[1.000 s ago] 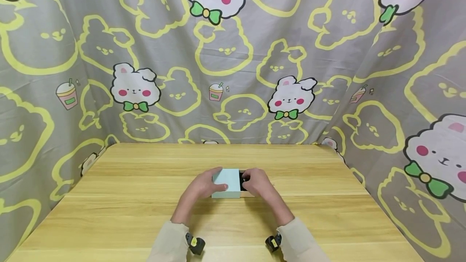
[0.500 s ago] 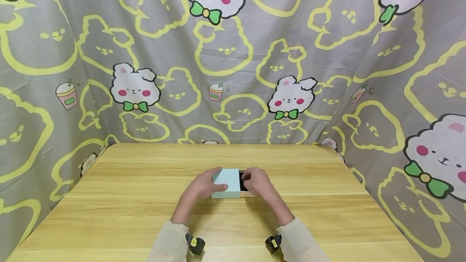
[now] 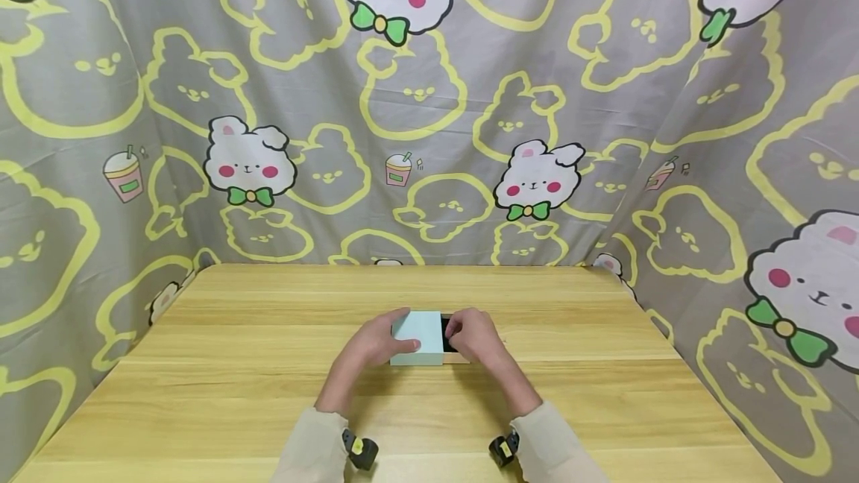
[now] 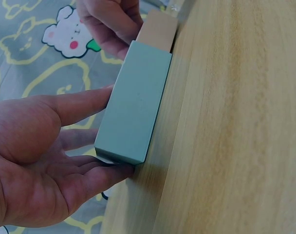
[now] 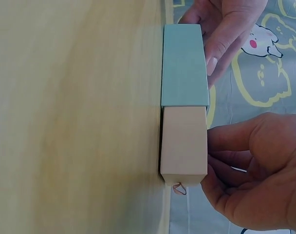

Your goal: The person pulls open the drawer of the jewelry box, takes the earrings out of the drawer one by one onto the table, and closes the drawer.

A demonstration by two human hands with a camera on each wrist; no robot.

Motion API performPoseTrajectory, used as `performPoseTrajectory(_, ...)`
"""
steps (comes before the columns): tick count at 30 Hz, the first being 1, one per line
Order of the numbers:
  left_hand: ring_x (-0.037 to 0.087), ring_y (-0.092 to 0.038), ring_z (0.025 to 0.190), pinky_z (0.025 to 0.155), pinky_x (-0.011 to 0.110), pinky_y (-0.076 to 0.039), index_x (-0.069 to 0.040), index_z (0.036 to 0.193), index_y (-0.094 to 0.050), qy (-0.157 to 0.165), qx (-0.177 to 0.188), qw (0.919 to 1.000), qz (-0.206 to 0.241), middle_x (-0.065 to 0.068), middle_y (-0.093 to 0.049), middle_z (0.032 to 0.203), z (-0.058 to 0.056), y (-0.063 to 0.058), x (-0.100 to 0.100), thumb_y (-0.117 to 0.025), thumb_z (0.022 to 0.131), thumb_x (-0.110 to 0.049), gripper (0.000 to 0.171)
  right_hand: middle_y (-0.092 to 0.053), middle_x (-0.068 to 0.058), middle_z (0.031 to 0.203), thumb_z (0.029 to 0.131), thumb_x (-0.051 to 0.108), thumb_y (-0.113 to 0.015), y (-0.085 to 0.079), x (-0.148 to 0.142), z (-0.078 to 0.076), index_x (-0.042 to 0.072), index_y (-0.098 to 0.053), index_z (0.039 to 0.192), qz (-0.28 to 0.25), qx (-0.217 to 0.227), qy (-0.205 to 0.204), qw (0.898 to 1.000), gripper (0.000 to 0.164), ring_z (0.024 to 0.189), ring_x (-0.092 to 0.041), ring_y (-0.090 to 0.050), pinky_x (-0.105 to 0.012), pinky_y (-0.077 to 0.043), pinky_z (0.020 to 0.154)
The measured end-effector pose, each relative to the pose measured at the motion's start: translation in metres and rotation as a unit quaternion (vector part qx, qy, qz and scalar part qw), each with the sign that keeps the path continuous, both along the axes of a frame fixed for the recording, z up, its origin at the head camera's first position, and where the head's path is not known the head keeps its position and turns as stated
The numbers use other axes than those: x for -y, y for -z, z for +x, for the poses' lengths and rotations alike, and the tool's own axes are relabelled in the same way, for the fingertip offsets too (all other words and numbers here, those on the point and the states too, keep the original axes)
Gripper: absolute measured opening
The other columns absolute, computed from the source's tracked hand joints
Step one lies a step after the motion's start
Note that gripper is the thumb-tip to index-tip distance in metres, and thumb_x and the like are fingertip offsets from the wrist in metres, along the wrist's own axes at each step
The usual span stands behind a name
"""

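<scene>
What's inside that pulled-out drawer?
Only something black, perhaps lining, shows in the drawer; the right hand and blue cover hide the rest, so I can't tell what else it holds.

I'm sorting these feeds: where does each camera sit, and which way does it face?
Head: on the head, facing forward and down at the table and patterned cloth; left hand, right hand, forearms, sleeves show.
Left wrist: on that wrist, facing the blue cover's near side; left hand close, part of the right hand beyond.
Right wrist: on that wrist, facing the beige drawer; right hand close, part of the left hand beyond.
Both wrist views share cover, drawer and hands.
</scene>
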State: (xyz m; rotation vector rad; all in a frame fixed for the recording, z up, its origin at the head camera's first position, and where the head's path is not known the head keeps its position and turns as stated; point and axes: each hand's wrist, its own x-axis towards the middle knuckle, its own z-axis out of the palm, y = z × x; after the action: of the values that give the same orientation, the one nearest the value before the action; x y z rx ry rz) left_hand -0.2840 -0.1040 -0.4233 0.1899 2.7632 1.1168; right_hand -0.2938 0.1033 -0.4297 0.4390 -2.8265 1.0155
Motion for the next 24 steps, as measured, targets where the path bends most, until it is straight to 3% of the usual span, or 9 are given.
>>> performPoseTrajectory(15, 0.034, -0.055, 0.125, 0.107, 0.056, -0.045, -0.012, 0.151, -0.049, -0.001, 0.000, 1.0000, 0.004, 0.019, -0.053, 0.149, -0.001, 0.001, -0.001, -0.079, 0.090, -0.033, 0.071, -0.066, 0.002, 0.067, 0.076, -0.009, -0.067, -0.001, -0.003, 0.000, 0.007, -0.072, 0.072, -0.017, 0.009, 0.001, 1.000, 0.016, 0.061, -0.012, -0.055, -0.027, -0.049, 0.061)
performPoseTrajectory(24, 0.035, -0.054, 0.128, 0.108, 0.057, -0.043, -0.013, 0.151, -0.049, -0.001, -0.002, 1.0000, -0.001, 0.019, -0.052, 0.150, 0.000, 0.001, 0.000, -0.079, 0.089, -0.033, 0.072, -0.069, 0.002, 0.069, 0.078, -0.005, -0.073, -0.011, -0.007, 0.003, 0.005, -0.075, 0.075, -0.030, 0.009, 0.004, 1.000, 0.011, 0.063, -0.009, -0.056, -0.027, -0.050, 0.063)
